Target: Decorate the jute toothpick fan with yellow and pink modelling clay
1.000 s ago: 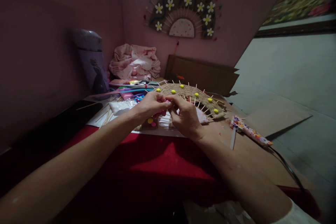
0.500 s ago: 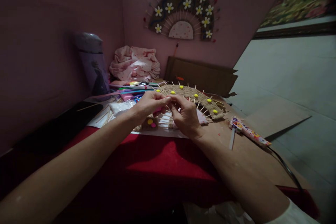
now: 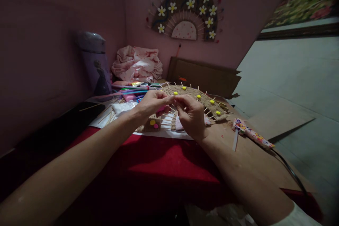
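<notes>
Both hands meet at the fingertips above a half-ring craft piece (image 3: 190, 93) wrapped in brown twine, with thin sticks and yellow oval dots on it. My left hand (image 3: 153, 105) is closed, and a soft pink lump (image 3: 161, 109), apparently modelling clay, shows under its curled fingers. My right hand (image 3: 191, 114) pinches with thumb and forefinger against the left fingertips; whatever lies between them is too small to make out. A yellow dot (image 3: 152, 122) and a pink dot (image 3: 156, 126) sit on the twine at the left end. The hands hide the middle of the piece.
On the right, a flower-patterned glue gun (image 3: 254, 136) with a cord lies on cardboard (image 3: 265, 166). Loose sticks (image 3: 107, 117), a plastic bag (image 3: 123, 107) and coloured strips (image 3: 127, 93) lie left. Behind stand a purple cylinder (image 3: 96, 67) and bunched pink cloth (image 3: 137, 63).
My fingertips have drawn slightly apart, the right hand shifting a little to the right. The whole view has moved slightly; the things on the table stay in place.
</notes>
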Available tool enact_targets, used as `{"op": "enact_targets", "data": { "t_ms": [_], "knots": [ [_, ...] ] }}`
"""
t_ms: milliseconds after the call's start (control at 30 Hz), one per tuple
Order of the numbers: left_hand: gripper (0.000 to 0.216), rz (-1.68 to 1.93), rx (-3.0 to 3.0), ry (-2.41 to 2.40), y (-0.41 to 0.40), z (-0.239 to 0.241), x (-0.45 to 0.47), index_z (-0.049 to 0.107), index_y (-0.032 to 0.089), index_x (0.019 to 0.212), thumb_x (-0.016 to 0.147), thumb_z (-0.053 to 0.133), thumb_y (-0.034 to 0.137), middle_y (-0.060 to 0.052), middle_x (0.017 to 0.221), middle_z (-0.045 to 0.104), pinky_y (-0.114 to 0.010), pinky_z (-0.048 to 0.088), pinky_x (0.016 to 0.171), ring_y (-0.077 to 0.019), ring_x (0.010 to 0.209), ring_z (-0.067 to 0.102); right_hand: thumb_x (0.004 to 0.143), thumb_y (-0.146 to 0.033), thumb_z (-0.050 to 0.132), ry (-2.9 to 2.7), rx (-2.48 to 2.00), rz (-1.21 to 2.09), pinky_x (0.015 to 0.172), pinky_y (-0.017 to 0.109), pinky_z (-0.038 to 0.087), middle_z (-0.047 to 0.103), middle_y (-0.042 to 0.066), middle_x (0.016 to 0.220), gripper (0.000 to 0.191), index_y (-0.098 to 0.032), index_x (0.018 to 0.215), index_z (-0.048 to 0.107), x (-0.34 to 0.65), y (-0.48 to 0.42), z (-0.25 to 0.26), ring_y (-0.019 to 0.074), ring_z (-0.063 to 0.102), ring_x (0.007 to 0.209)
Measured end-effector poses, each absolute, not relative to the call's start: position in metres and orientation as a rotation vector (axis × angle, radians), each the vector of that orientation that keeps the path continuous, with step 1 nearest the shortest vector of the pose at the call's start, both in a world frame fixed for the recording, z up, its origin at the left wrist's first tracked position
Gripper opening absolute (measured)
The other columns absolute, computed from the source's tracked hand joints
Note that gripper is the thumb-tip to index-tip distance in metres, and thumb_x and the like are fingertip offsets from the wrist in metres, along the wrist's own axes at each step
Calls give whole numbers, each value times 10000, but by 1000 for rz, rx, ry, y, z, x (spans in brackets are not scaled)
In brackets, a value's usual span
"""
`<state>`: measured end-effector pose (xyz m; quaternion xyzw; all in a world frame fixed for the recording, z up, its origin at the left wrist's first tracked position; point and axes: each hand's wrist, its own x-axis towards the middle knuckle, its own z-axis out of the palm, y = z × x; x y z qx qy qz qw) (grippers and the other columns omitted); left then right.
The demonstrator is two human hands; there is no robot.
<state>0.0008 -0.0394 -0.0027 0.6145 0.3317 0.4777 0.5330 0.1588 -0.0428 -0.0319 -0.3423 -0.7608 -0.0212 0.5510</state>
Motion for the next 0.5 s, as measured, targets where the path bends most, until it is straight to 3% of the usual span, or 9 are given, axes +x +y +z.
{"op": "enact_targets", "data": {
  "t_ms": [200, 500],
  "knots": [
    [410, 1135, 1450, 759, -40, 0, 1, 576, 118, 591, 744, 775, 442, -1, 462, 551, -175, 303, 343, -46, 359, 422, 890, -170, 594, -1839, -776, -57, 664, 290, 486, 687, 24, 860, 149, -221, 996, 683, 159, -42, -33, 147, 614, 733],
    [406, 1134, 1453, 728, -40, -2, 1, 592, 124, 595, 719, 785, 458, -4, 475, 559, -179, 307, 349, -51, 370, 425, 901, -183, 606, -1796, -743, -65, 668, 292, 481, 670, 29, 816, 76, -187, 914, 681, 158, -45, -30, 154, 613, 748]
  ]
}}
